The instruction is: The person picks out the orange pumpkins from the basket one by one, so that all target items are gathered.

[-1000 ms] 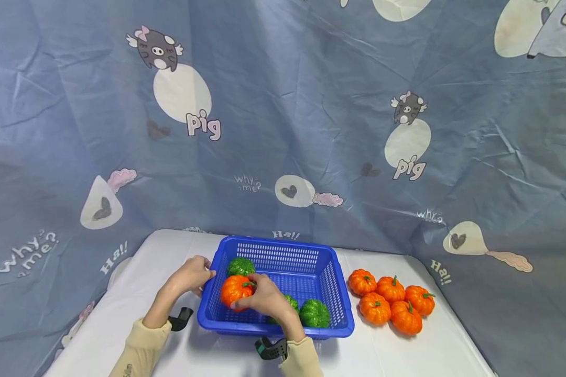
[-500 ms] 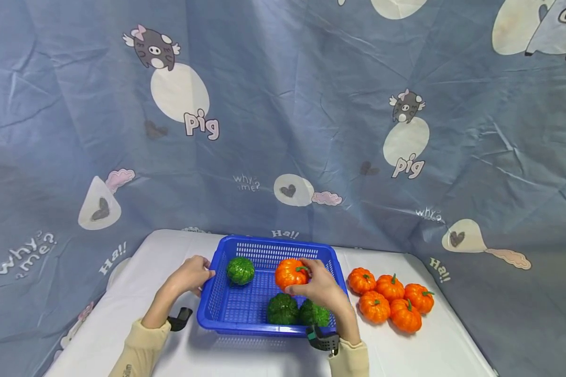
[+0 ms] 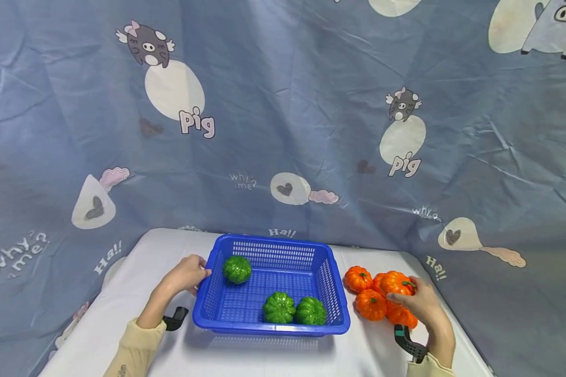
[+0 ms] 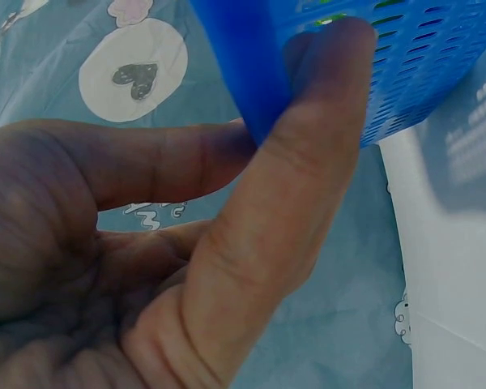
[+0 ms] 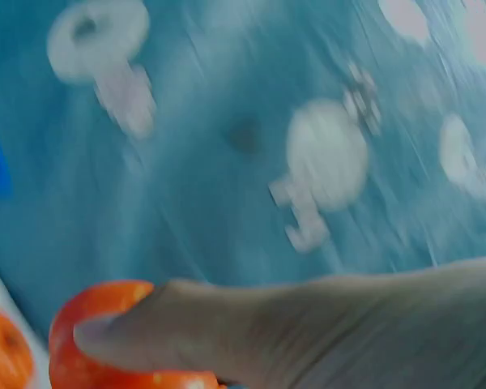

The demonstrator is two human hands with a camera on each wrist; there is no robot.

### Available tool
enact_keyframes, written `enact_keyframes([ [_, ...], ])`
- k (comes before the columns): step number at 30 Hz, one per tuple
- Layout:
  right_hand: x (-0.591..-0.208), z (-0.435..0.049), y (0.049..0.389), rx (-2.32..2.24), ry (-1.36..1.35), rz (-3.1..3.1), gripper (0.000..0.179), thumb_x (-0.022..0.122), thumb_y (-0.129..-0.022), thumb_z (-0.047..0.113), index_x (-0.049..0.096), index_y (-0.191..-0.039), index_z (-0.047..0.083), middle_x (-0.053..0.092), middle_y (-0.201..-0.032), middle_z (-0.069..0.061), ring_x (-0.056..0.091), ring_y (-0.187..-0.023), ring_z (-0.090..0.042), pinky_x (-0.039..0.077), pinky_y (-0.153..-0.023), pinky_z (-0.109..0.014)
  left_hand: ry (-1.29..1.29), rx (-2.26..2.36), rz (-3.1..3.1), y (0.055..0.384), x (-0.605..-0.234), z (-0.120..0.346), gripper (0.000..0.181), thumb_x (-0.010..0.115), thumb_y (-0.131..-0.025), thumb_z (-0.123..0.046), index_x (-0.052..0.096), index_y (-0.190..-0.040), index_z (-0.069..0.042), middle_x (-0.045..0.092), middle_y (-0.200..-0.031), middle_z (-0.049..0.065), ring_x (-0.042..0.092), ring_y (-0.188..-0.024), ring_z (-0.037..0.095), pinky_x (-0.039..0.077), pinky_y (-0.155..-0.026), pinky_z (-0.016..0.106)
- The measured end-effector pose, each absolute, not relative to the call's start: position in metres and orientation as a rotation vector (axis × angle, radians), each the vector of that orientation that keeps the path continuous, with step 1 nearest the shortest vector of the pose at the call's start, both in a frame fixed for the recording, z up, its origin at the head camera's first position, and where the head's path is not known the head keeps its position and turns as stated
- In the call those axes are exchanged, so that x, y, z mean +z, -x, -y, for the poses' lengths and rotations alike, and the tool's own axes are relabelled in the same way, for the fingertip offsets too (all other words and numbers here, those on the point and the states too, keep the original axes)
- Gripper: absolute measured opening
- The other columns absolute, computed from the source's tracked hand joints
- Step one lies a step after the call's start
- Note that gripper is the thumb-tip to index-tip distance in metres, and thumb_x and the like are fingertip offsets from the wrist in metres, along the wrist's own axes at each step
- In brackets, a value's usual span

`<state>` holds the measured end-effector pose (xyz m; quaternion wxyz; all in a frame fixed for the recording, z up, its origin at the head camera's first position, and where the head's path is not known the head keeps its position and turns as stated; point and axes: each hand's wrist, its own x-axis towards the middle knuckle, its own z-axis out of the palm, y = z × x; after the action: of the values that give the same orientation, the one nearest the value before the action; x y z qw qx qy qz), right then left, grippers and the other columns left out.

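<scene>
My right hand [image 3: 423,302] grips an orange pumpkin [image 3: 396,283] with a green stem, held over a group of orange pumpkins on the table to the right of the basket. In the right wrist view the thumb [image 5: 138,336] lies across the side of the held pumpkin [image 5: 81,312]. At the left end of the blue plastic basket [image 3: 273,329], my left hand [image 3: 186,273] pinches the rim, as the left wrist view shows with thumb and finger on the basket's edge [image 4: 247,73]. Inside the basket sit a green pumpkin [image 3: 237,269] at back left and two green pumpkins [image 3: 279,308] at front right.
Several orange pumpkins [image 3: 370,305] rest close together on the white table [image 3: 245,358], some partly hidden by the held one. A blue patterned cloth [image 3: 264,131] hangs behind and at the sides.
My right hand has carried the orange pumpkin up out of the basket and rightward, over the group of pumpkins. My left hand has stayed at the basket's left rim.
</scene>
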<state>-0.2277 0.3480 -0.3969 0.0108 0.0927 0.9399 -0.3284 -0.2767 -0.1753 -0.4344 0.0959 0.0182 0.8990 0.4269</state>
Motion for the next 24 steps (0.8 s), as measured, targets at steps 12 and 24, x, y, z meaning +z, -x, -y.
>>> enact_keyframes([
  [12, -0.427, -0.426, 0.203, -0.928, -0.749, -2.792, 0.096, 0.068, -0.080, 0.045, 0.025, -0.131, -0.025, 0.028, -0.122, -0.048, 0.031, -0.115, -0.059, 0.038, -0.098, -0.069, -0.071, 1.267, -2.674, 0.277, -0.434, 0.177, 0.032, 0.052, -0.095, -0.003, 0.049, -0.115, 0.022, 0.063, -0.081, 0.021, 0.066, -0.062, 0.021, 0.061, -0.052, 0.034],
  [24, -0.477, -0.438, 0.213, -0.910, -0.956, -2.794, 0.079, 0.068, -0.079, 0.029, 0.034, -0.120, -0.029, 0.033, -0.112, -0.050, 0.036, -0.111, -0.063, 0.042, -0.095, -0.066, -0.063, 1.274, -2.665, 0.274, -0.435, 0.180, 0.035, 0.051, -0.095, -0.002, 0.047, -0.118, 0.024, 0.064, -0.082, 0.021, 0.067, -0.063, 0.022, 0.061, -0.052, 0.033],
])
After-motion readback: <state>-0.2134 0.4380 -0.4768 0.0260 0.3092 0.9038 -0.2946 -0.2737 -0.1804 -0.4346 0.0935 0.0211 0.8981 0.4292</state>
